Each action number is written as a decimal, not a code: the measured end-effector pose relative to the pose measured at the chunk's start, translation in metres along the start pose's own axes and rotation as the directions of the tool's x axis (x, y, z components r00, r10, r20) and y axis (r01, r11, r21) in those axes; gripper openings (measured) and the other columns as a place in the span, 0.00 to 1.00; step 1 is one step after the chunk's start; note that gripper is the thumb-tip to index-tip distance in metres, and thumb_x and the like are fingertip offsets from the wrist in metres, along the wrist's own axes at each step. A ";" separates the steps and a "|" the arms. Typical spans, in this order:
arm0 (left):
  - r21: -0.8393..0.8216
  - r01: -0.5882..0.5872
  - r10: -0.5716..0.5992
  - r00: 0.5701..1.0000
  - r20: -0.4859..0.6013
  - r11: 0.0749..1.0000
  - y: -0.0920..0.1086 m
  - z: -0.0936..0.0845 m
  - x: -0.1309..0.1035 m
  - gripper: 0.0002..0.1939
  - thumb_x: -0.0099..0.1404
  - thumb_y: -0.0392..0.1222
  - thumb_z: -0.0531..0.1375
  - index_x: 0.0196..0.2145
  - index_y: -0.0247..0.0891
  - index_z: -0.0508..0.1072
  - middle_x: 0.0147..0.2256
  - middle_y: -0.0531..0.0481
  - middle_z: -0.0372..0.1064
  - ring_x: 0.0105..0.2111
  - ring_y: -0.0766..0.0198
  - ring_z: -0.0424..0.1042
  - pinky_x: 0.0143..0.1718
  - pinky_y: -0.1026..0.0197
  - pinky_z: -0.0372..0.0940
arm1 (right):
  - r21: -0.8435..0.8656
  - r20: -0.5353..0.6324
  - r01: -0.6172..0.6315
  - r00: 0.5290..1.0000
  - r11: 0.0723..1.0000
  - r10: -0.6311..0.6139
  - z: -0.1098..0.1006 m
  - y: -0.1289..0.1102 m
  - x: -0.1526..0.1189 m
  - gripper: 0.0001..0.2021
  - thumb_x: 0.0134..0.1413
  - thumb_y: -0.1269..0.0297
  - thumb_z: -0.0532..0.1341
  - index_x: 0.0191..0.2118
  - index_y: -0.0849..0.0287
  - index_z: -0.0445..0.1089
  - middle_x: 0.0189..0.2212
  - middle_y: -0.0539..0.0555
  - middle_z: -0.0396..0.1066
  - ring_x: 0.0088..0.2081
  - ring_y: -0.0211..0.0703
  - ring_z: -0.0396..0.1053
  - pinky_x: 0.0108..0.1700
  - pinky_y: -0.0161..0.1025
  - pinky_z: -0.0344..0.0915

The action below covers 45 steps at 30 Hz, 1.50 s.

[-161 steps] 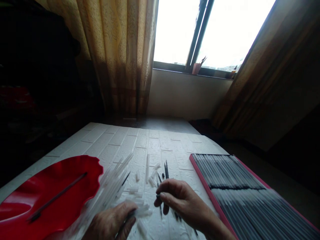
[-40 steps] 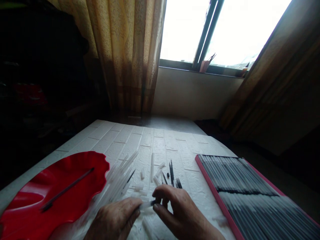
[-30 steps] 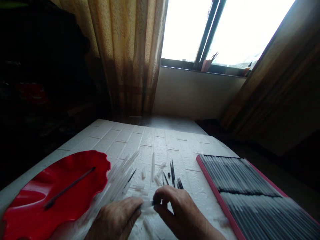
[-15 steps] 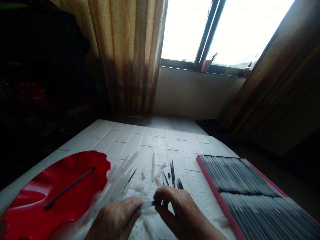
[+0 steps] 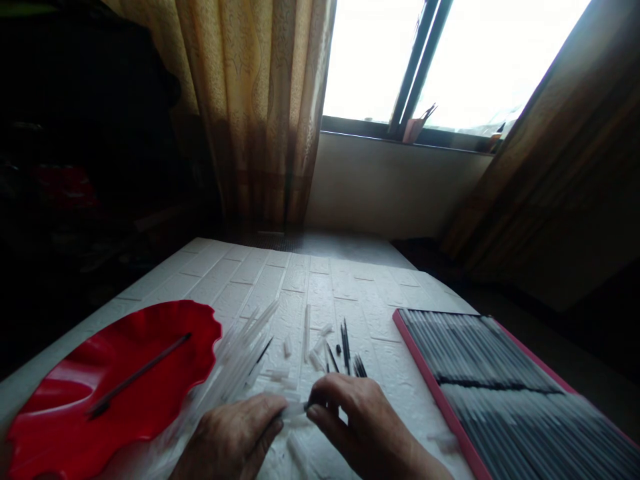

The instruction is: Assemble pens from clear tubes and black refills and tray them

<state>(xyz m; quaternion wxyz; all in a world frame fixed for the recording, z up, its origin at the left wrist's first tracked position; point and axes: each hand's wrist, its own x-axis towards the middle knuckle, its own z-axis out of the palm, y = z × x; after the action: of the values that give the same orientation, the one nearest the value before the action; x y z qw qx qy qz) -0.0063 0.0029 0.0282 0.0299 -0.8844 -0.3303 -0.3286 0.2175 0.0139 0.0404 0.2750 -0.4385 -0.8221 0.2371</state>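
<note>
My left hand point(image 5: 233, 433), at the bottom centre, pinches one end of a short translucent tube point(image 5: 294, 410). Fingers of my right hand point(image 5: 357, 420) are closed on a small dark piece point(image 5: 307, 405) at the tube's other end. Beyond the hands lie clear tubes point(image 5: 240, 353), short tube pieces point(image 5: 280, 375), thin black-tipped rods point(image 5: 345, 343) and a small black cap point(image 5: 339, 349). On the left a red wavy-edged plate point(image 5: 165, 400) holds one dark pen-like stick point(image 5: 140, 377).
A pink-edged box point(image 5: 420, 360) with two rows of grey pen-like sticks point(image 5: 480, 347) stands on the right of the white brick-patterned table point(image 5: 300, 267). Behind are a curtain point(image 5: 250, 100), a window and a pink cup point(image 5: 413, 131) on the sill.
My right fingertips have shifted very slightly left and closer around the dark piece. My left hand and the things on the table look unchanged.
</note>
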 end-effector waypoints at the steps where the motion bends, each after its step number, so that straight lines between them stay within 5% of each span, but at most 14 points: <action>1: -0.011 0.003 -0.003 1.000 0.010 1.000 0.000 0.001 -0.001 0.16 0.80 0.46 0.41 0.47 0.43 0.66 0.33 0.54 0.81 0.30 0.66 0.83 0.31 0.71 0.74 | 0.006 0.002 -0.006 1.000 1.000 0.006 -0.001 0.000 0.000 0.01 0.55 0.70 0.63 0.33 0.58 0.71 0.26 0.50 0.75 0.27 0.39 0.72 0.31 0.32 0.62; 5: -0.030 0.011 -0.011 1.000 0.000 0.999 -0.001 0.003 -0.004 0.15 0.80 0.45 0.42 0.47 0.42 0.67 0.33 0.54 0.81 0.31 0.66 0.83 0.32 0.71 0.74 | 0.064 0.006 0.006 1.000 0.998 -0.007 -0.001 0.001 -0.001 0.08 0.52 0.74 0.62 0.39 0.58 0.70 0.29 0.50 0.76 0.28 0.38 0.73 0.32 0.31 0.63; 20: -0.049 0.037 -0.036 0.999 0.012 0.998 -0.002 0.003 -0.002 0.14 0.79 0.45 0.43 0.47 0.43 0.67 0.33 0.54 0.81 0.31 0.65 0.83 0.32 0.70 0.74 | -0.031 0.016 0.007 1.000 0.999 -0.006 -0.001 0.000 0.000 0.07 0.59 0.68 0.59 0.29 0.57 0.69 0.24 0.49 0.72 0.25 0.38 0.69 0.29 0.32 0.59; 23: -0.070 0.044 -0.042 0.999 0.032 0.997 -0.002 0.003 -0.003 0.14 0.79 0.46 0.43 0.46 0.44 0.67 0.33 0.55 0.81 0.31 0.65 0.83 0.32 0.70 0.74 | 0.000 0.030 -0.015 0.999 1.000 0.015 -0.003 0.000 0.000 0.02 0.55 0.69 0.62 0.32 0.57 0.70 0.26 0.49 0.73 0.26 0.38 0.71 0.30 0.31 0.60; 26: -0.057 0.037 -0.035 0.999 0.022 0.998 -0.001 0.003 -0.003 0.14 0.79 0.45 0.43 0.47 0.43 0.67 0.33 0.54 0.81 0.32 0.65 0.83 0.33 0.70 0.74 | 0.043 0.038 -0.025 0.999 0.999 0.024 -0.003 -0.001 0.001 0.07 0.51 0.74 0.62 0.36 0.57 0.69 0.27 0.49 0.75 0.27 0.38 0.72 0.31 0.31 0.61; 38: 0.002 0.072 -0.072 0.996 -0.060 0.997 -0.002 0.000 -0.004 0.15 0.78 0.50 0.47 0.46 0.43 0.71 0.35 0.54 0.82 0.32 0.64 0.83 0.34 0.70 0.75 | 0.056 -0.024 0.032 0.999 0.998 -0.030 -0.007 0.004 -0.002 0.05 0.59 0.71 0.56 0.34 0.56 0.67 0.26 0.48 0.72 0.26 0.36 0.68 0.30 0.31 0.59; 45: -0.060 0.113 -0.111 0.993 0.031 0.992 -0.006 0.001 -0.006 0.17 0.78 0.49 0.45 0.41 0.42 0.72 0.31 0.53 0.80 0.29 0.65 0.82 0.31 0.71 0.74 | 0.087 -0.039 -0.009 0.999 0.996 0.013 -0.015 0.010 -0.003 0.05 0.58 0.72 0.57 0.35 0.55 0.66 0.27 0.47 0.71 0.27 0.36 0.67 0.30 0.31 0.59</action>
<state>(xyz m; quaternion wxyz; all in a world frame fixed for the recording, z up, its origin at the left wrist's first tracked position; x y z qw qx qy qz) -0.0130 0.0045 0.0231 -0.0203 -0.8693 -0.3696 -0.3275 0.2350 0.0190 0.0443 0.3086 -0.4353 -0.8031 0.2653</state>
